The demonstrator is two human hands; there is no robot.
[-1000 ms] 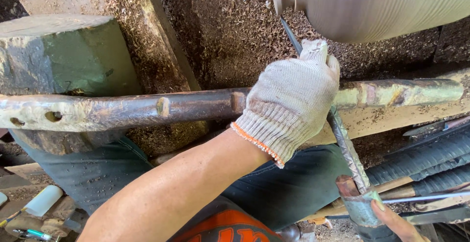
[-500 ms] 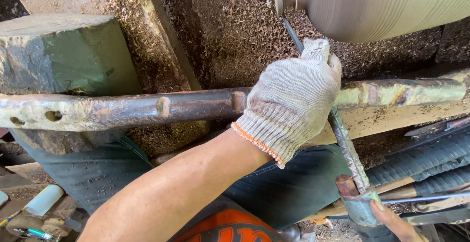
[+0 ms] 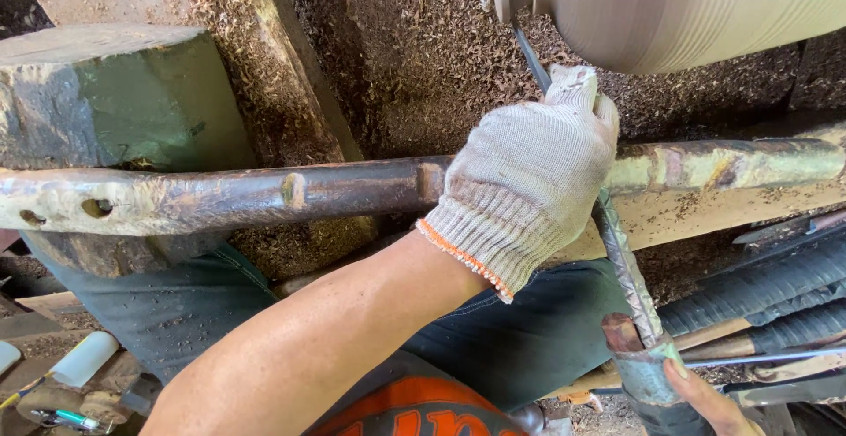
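Against the spinning pale workpiece, already turned smooth and round, the gloved left hand clamps the long turning chisel on the rusty rest bar, its handle gripped by the right hand, so cutting is evidently unfinished.

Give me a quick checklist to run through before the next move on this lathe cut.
1. Left hand, in a knit glove, pressing the chisel down onto the tool rest bar: ok.
2. Right hand on the chisel's handle end: ok, only fingertips visible.
3. Chisel tip against the wooden workpiece: cannot tell, contact point hidden beneath it.
4. Workpiece spinning: appears so, surface blurred.
5. Glove clear of the workpiece: not ok, fingertips sit very close.
6. Wood shavings on the bed: not ok, thick layer.
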